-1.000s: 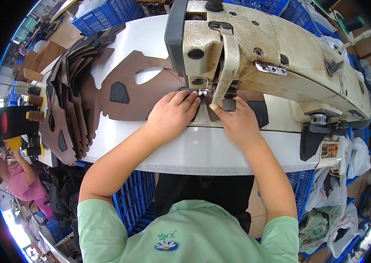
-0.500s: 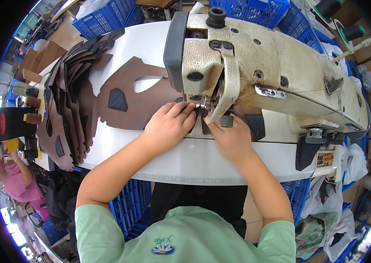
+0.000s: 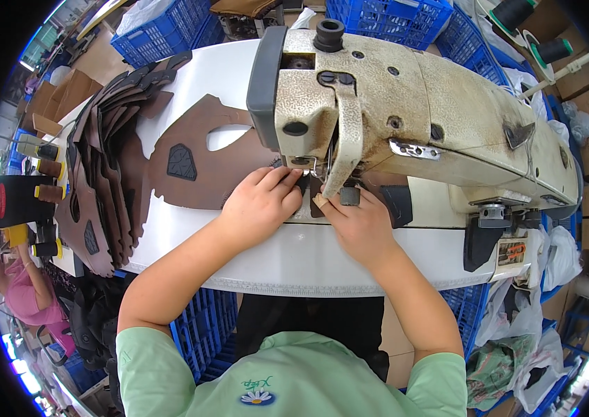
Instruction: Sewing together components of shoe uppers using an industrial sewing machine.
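At the far left, a co-worker in pink [image 3: 22,292] sits beyond a row of thread spools [image 3: 47,193]. Next, a fanned stack of brown pieces [image 3: 96,181] lies on the white tabletop [image 3: 308,267]. To its right, the brown sheet [image 3: 214,182] lies flat, with an oval cut-out and a black patch [image 3: 182,162] on it, and runs in under the head of the sewing machine [image 3: 392,97]. The left hand [image 3: 261,205] rests at its near edge, fingers bent and close together beside the presser foot; whether they pinch or merely press, I cannot tell. The sheet looks light, thin and bendable (rather like leather), smooth enough to slide, so flat fingertips on solid material, away from the cut-out's narrow border, should suit it best. Right of the needle area, the right hand [image 3: 357,226] curls around a grey cylinder [image 3: 350,196], thumb apart from the fingers; the cylinder partly hides what they hold. A black-ended part [image 3: 399,203] lies just beside it. At far right hang white plastic bags [image 3: 562,257].
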### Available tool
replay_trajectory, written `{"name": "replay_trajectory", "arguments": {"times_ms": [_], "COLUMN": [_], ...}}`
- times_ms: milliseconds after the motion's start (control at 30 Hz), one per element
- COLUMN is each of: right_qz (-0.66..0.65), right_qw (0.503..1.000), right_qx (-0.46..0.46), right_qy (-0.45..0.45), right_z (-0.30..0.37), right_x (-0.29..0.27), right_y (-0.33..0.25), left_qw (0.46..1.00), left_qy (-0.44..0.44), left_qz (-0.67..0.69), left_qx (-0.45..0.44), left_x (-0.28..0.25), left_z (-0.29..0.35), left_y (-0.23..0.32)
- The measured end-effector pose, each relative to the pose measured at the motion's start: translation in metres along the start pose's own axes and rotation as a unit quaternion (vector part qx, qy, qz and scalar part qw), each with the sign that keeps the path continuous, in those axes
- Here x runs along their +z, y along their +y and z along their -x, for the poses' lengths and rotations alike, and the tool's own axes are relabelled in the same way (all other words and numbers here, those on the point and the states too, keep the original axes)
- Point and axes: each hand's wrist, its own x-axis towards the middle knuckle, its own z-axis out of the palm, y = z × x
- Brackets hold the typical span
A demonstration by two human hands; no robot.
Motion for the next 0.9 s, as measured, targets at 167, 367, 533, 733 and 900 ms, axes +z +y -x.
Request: {"name": "replay_trajectory", "arguments": {"times_ms": [167,367,533,733,900], "right_qz": [0.010,0.024,0.044,0.047,0.044], "right_qw": [1.000,0.999,0.998,0.998,0.999], "right_qx": [0.000,-0.005,-0.013,-0.020,-0.006], "right_qy": [-0.022,-0.035,-0.036,-0.024,-0.020], "right_z": [0.002,0.001,-0.002,-0.004,-0.005], "right_x": [-0.003,-0.005,-0.006,-0.005,-0.006], "right_y": [-0.001,0.001,0.002,0.003,0.004], "left_qw": [1.000,1.000,1.000,0.999,0.999], "left_qy": [-0.010,-0.007,-0.003,0.003,-0.013], "left_qz": [0.004,-0.009,-0.010,-0.038,-0.020], "left_qx": [0.002,0.011,-0.010,0.023,0.041], "left_x": [-0.001,-0.001,-0.005,-0.008,-0.006], "left_z": [0.005,0.010,0.005,0.016,0.024], "left_y": [-0.005,-0.005,0.000,-0.004,-0.009]}}
